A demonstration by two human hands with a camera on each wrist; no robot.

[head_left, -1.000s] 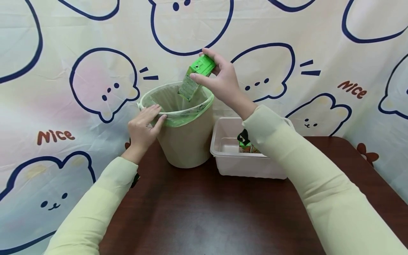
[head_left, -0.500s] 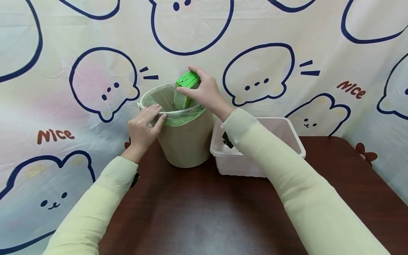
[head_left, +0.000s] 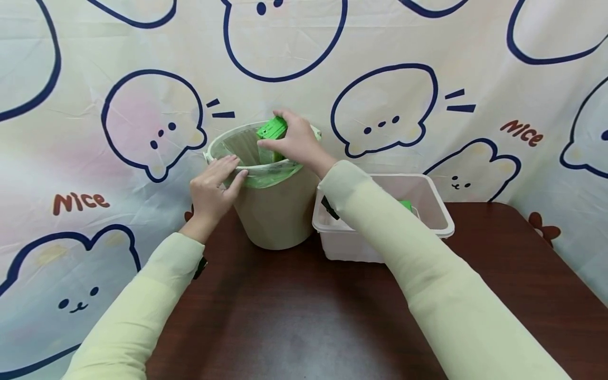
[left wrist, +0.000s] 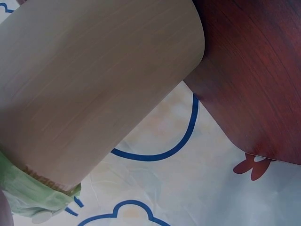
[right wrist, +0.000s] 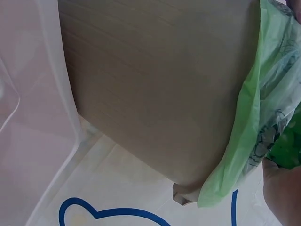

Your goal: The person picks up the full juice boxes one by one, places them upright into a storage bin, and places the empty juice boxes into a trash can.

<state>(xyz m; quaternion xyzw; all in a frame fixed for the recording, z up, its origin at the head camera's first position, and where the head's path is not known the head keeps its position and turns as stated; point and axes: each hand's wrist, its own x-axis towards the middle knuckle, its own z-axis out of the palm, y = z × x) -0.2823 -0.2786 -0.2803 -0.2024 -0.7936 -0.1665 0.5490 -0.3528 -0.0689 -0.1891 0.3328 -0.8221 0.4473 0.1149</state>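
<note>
A beige trash bin (head_left: 277,221) lined with a green plastic bag (head_left: 271,178) stands at the back of the table. My left hand (head_left: 214,187) holds its near left rim, fingers over the edge and thumb outside on the bag. My right hand (head_left: 296,140) grips a green drink carton (head_left: 272,128) by its upper end, inside the bin's mouth. The carton's lower part is hidden behind the near rim. In the right wrist view, part of the green carton (right wrist: 287,146) shows beyond the folded bag, beside the hand.
To the bin's right is a white plastic tub (head_left: 351,245), partly covered by the right forearm. A green item (head_left: 405,204) shows inside it. Dark wooden table (head_left: 294,316) lies in front; a printed cloth (head_left: 380,31) hangs behind.
My right hand has carried the drink carton down and left, from above the bin into its mouth. The left hand has stayed on the rim.
</note>
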